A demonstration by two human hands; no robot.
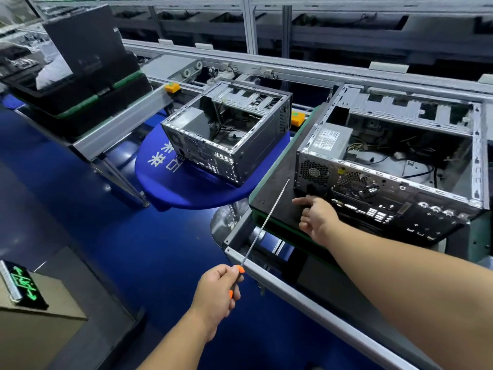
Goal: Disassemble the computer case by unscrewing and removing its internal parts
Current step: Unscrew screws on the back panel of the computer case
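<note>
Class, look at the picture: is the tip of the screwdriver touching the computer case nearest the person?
No: the screwdriver, held in the left hand, ends over the dark pallet, short of the near computer case.

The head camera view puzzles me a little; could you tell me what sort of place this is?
Probably a factory dismantling line: two opened computer cases, one on a dark pallet and another beyond, beside aluminium conveyor rails, with a long screwdriver in hand.

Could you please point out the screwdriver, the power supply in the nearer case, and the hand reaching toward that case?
screwdriver (262, 231): head view, on its long metal shaft.
power supply (332, 138): head view, on its labelled top face.
right hand (316, 217): head view, on the back of the hand.
</note>
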